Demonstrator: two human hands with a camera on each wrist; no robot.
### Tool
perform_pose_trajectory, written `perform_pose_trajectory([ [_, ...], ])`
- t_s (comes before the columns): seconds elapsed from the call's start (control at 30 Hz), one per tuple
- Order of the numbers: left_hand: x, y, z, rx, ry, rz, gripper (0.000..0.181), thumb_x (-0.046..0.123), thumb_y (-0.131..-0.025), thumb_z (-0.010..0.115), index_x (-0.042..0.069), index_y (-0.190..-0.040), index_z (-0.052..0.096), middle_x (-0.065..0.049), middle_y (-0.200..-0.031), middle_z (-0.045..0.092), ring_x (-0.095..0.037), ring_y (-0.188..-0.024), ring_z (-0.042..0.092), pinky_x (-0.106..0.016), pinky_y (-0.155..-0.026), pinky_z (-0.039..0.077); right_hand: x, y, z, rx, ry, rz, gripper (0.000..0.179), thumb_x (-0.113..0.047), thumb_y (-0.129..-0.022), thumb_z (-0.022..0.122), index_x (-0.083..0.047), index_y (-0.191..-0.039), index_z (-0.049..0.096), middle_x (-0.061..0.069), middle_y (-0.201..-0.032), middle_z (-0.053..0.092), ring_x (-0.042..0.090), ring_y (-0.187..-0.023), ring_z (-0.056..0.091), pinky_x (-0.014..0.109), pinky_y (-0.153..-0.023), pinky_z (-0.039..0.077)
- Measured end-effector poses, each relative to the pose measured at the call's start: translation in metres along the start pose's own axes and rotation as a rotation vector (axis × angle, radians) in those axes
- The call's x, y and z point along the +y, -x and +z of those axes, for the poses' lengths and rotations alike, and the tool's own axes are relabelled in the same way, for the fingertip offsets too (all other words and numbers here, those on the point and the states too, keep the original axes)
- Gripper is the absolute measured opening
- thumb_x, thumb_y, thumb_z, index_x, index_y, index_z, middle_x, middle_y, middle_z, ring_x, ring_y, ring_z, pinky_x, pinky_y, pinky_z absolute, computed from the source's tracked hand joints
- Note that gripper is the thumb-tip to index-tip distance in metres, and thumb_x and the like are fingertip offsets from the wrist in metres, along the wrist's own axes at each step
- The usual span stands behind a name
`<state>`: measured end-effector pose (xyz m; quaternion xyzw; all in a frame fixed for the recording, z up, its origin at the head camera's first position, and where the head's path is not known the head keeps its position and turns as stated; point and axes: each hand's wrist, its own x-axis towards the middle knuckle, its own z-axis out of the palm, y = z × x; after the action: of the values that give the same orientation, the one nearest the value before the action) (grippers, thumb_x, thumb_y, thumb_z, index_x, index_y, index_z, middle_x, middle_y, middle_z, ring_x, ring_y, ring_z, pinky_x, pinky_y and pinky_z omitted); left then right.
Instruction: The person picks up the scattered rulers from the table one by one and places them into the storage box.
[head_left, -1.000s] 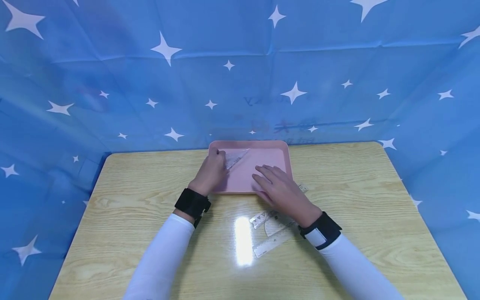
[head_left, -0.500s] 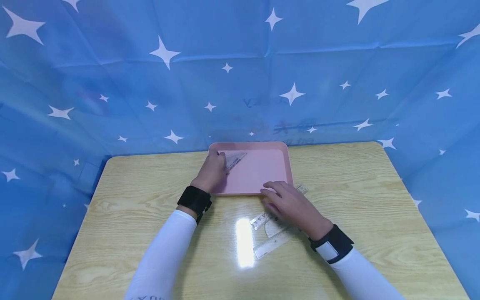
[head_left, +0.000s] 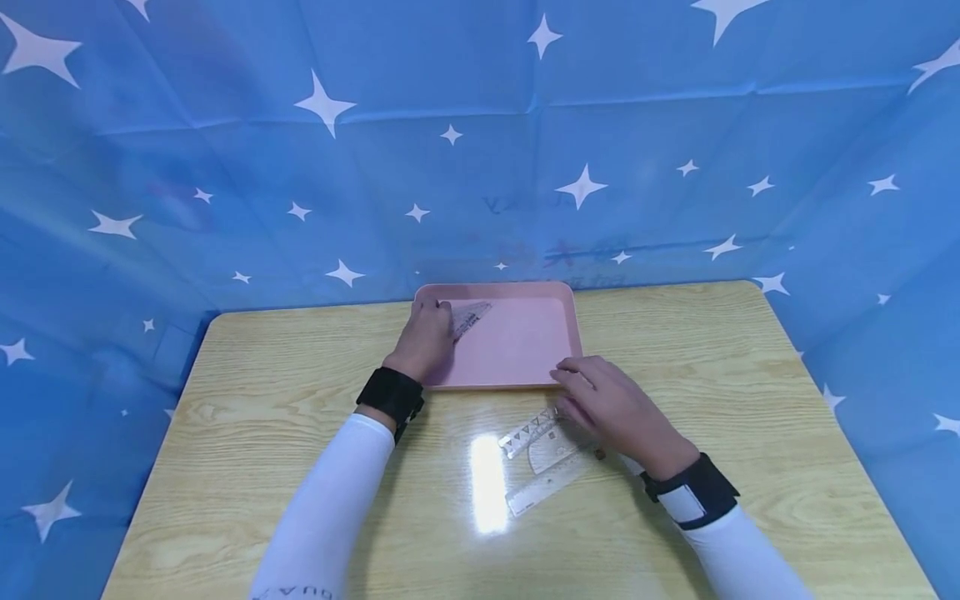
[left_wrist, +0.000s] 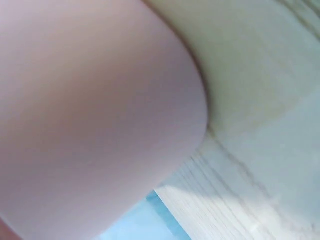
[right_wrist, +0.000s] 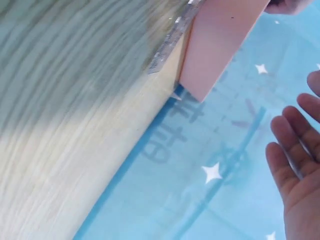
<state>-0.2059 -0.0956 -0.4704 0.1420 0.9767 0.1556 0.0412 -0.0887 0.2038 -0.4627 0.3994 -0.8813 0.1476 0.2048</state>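
Note:
My left hand (head_left: 426, 337) is over the left side of the pink tray (head_left: 517, 385), its fingers curled on a clear set square (head_left: 471, 317). The set square's printed tip sticks out to the right of the fingers; the rest is hidden. In the left wrist view a blurred pinkish surface covers much of the picture, and I cannot tell what it is. My right hand (head_left: 622, 412) hovers near the tray's front right corner, above clear measuring tools. In the right wrist view this hand (right_wrist: 300, 150) shows loosely extended fingers with nothing in them.
On the table (head_left: 300, 467), in front of the tray, lie a clear protractor (head_left: 547, 450), a straight ruler (head_left: 547, 485) and a strip with triangular cut-outs (head_left: 528, 432). They are partly under the right hand. A blue star-patterned cloth (head_left: 480, 192) stands behind the table.
My right hand has moved from over the tray back and to the right, towards the measuring tools. The left hand stays in place, while the set square tilts slightly.

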Motion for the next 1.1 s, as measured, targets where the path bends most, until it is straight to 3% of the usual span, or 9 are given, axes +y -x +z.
perform_pose_trajectory([
  [0.1, -0.001, -0.001, 0.002, 0.005, -0.012, 0.002, 0.033, 0.007, -0.104, 0.051, -0.012, -0.13, 0.058, -0.029, -0.135, 0.051, -0.037, -0.129, 0.048, -0.047, -0.11, 0.047, 0.012, 0.001, -0.01, 0.028, 0.052, 0.02, 0.032, -0.02, -0.101, 0.064, 0.001, -0.126, 0.066, 0.018, -0.12, 0.067, 0.032, -0.11, 0.066, 0.045, -0.093, 0.057],
  [0.27, -0.002, -0.003, 0.005, 0.01, -0.026, 0.015, 0.029, 0.005, -0.105, 0.049, -0.013, -0.126, 0.059, -0.029, -0.128, 0.053, -0.039, -0.125, 0.049, -0.048, -0.107, 0.048, 0.026, 0.004, -0.022, -0.002, 0.113, 0.073, 0.045, -0.011, -0.085, 0.081, 0.002, -0.126, 0.066, 0.018, -0.121, 0.065, 0.033, -0.111, 0.064, 0.046, -0.094, 0.056],
  [0.63, -0.005, -0.002, 0.009, 0.002, -0.065, 0.066, 0.026, 0.006, -0.105, 0.049, -0.013, -0.119, 0.061, -0.027, -0.117, 0.055, -0.035, -0.112, 0.055, -0.046, -0.103, 0.05, 0.036, 0.016, -0.024, -0.031, 0.138, 0.136, 0.049, -0.012, -0.086, 0.082, 0.003, -0.129, 0.065, 0.02, -0.124, 0.065, 0.035, -0.115, 0.064, 0.049, -0.098, 0.055],
  [0.9, -0.004, -0.001, 0.008, 0.007, -0.055, 0.057, 0.033, 0.015, -0.104, 0.06, -0.012, -0.122, 0.061, -0.026, -0.121, 0.058, -0.035, -0.117, 0.054, -0.046, -0.108, 0.047, 0.042, 0.025, -0.018, -0.067, 0.137, 0.171, 0.046, -0.012, -0.088, 0.081, 0.001, -0.129, 0.066, 0.02, -0.125, 0.065, 0.035, -0.115, 0.064, 0.05, -0.098, 0.054],
  [1.1, 0.004, 0.009, 0.002, 0.059, -0.008, 0.101, 0.028, 0.016, -0.102, 0.063, -0.008, -0.114, 0.066, -0.024, -0.12, 0.063, -0.036, -0.124, 0.053, -0.048, -0.115, 0.038, 0.045, 0.032, -0.01, -0.119, 0.1, 0.195, 0.046, -0.013, -0.086, 0.083, 0.0, -0.127, 0.068, 0.02, -0.128, 0.066, 0.037, -0.117, 0.063, 0.054, -0.097, 0.054],
])
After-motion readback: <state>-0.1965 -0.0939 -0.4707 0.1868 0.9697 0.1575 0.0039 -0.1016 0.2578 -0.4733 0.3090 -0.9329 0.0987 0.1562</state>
